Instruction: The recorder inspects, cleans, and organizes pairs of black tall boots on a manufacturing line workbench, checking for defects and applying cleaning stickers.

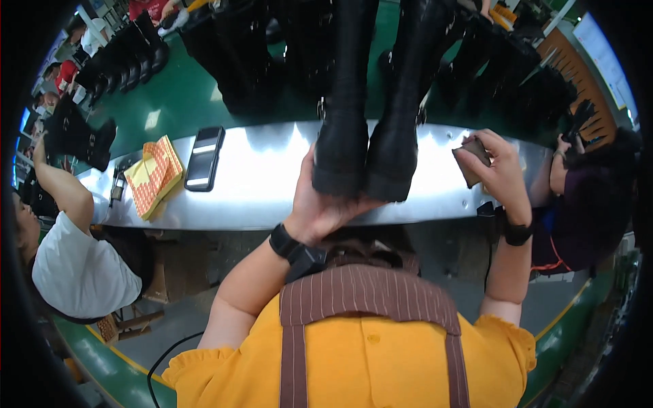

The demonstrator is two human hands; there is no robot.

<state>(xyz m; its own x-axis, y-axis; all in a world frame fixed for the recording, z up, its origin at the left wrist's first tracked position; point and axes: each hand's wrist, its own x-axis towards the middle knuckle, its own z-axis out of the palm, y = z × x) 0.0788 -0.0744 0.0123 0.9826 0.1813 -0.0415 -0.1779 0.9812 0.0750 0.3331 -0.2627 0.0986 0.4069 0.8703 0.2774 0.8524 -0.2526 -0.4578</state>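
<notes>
A pair of tall black boots stands side by side, heels toward me, at the near edge of the shiny metal work surface. My left hand cups the boots from below and behind, its thumb up along the left boot's side and its fingers stretching under both heels. Small metal buckles show on the outer sides of the ankles. Off to the right, apart from the boots, my right hand pinches a small brown pad between thumb and fingers. Whether that pad is cloth, sponge or sandpaper I cannot tell.
A dark phone and a yellow-and-orange patterned packet lie left on the metal. Behind runs a green surface crowded with black boots. A person in white sits left, handling a boot; another in dark clothing is close right.
</notes>
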